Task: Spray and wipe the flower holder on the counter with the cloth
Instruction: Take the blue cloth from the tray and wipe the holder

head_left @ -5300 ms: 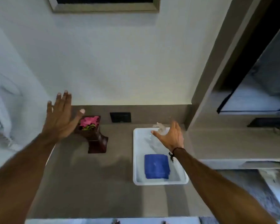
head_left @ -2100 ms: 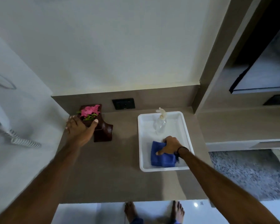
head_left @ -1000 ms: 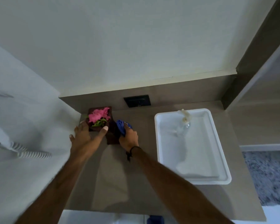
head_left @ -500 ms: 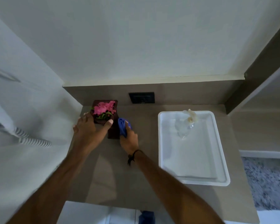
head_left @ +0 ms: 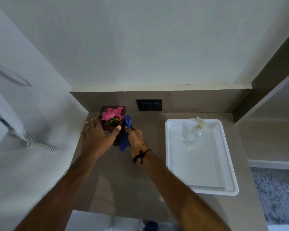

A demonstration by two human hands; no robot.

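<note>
A dark brown flower holder point(head_left: 119, 137) with pink flowers point(head_left: 113, 113) stands at the back left corner of the counter point(head_left: 133, 184). My left hand point(head_left: 96, 139) grips it from the near left side, thumb on its front rim. My right hand point(head_left: 137, 140) presses a blue cloth point(head_left: 126, 135) flat against the holder's right side. A clear spray bottle point(head_left: 193, 132) lies in the white tray point(head_left: 228, 164) to the right, apart from both hands.
A black wall socket point(head_left: 149, 105) sits in the backsplash behind the holder. On the left wall hangs a white device with a coiled cord point(head_left: 40, 145). Right of the counter are a shelf unit point(head_left: 274, 114) and a grey rug point(head_left: 277, 195).
My right hand took the blue cloth out of the tray and carried it to the holder's right side. Over the last second it slid down along that side. My left hand kept its hold.
</note>
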